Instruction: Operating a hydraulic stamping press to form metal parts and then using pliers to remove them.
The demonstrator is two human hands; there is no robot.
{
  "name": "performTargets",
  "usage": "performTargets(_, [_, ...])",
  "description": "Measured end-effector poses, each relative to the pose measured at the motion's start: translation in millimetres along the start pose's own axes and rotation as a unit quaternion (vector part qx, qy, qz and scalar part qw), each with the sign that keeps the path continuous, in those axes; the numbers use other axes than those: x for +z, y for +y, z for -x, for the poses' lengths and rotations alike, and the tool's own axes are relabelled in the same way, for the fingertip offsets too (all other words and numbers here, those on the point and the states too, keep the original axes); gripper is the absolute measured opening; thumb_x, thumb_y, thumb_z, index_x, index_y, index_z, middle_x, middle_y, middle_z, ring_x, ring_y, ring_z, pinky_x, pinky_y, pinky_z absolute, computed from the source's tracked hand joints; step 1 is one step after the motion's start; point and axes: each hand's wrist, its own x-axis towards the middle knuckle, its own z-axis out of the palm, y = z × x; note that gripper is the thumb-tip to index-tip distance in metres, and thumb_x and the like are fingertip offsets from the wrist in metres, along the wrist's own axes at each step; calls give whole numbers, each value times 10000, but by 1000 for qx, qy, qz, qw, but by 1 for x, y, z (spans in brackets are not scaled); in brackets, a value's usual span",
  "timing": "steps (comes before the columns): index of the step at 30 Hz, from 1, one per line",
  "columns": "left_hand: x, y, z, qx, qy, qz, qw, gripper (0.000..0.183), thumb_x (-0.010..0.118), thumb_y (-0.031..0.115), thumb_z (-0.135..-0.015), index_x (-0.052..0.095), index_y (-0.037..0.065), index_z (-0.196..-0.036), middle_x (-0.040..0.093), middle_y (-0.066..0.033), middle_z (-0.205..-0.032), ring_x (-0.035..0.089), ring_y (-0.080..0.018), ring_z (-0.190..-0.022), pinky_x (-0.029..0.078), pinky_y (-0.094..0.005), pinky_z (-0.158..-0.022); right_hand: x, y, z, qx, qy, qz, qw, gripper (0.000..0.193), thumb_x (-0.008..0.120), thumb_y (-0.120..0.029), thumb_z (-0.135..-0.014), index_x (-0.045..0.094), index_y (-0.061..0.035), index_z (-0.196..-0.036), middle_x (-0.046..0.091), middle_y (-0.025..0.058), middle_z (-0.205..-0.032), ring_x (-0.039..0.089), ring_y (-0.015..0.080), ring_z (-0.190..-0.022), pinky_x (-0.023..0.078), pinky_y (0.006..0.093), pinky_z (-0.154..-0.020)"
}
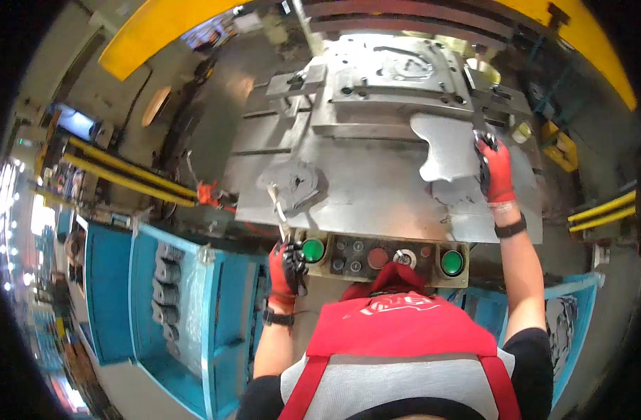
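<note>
Near the table's right side my right hand (495,168), in a red and black glove, is closed on the edge of a flat, wavy-edged sheet metal blank (446,145). Part of the blank lies over another grey sheet piece (460,192) on the steel table (362,189). At the front left, my gloved left hand (287,269) grips a thin pale stick (277,204), just left of a green button. Its far tip reaches over a grey shaped metal part (292,183) lying on the table. The exact kind of stick cannot be made out.
A metal die (397,73) stands at the table's back, under yellow press framing (152,35). A control box (348,255) with green and red buttons sits between me and the table. Blue bins, a left one (212,315) holding formed parts and a right one (580,287), flank me.
</note>
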Motion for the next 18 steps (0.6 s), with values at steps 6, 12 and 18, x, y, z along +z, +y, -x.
performTargets(6, [11, 43, 8, -151, 74, 193, 967, 279, 447, 320, -919, 523, 90, -781, 404, 40, -483, 358, -66, -332, 291, -211, -304, 31, -9, -106, -58, 54, -64, 995, 169, 650, -136, -752, 655, -21, -875, 626, -11, -765, 516, 73, -665, 405, 243, -627])
performTargets(12, [11, 62, 17, -171, 75, 247, 951, 335, 472, 395, -896, 526, 81, -791, 402, 36, -485, 355, -55, -348, 281, -200, -318, 73, 13, -214, -67, 203, 196, 957, 281, 707, -205, -692, 629, 38, -809, 640, 86, -723, 554, 153, -654, 441, 300, -633])
performTargets(18, [-1, 63, 33, -168, 112, 251, 947, 350, 471, 405, -902, 514, 77, -786, 408, 36, -498, 354, -49, -364, 278, -182, -327, 111, 39, -254, -61, 194, 248, 947, 251, 565, -192, -700, 634, 19, -818, 635, 217, -793, 623, 371, -783, 490, 392, -685])
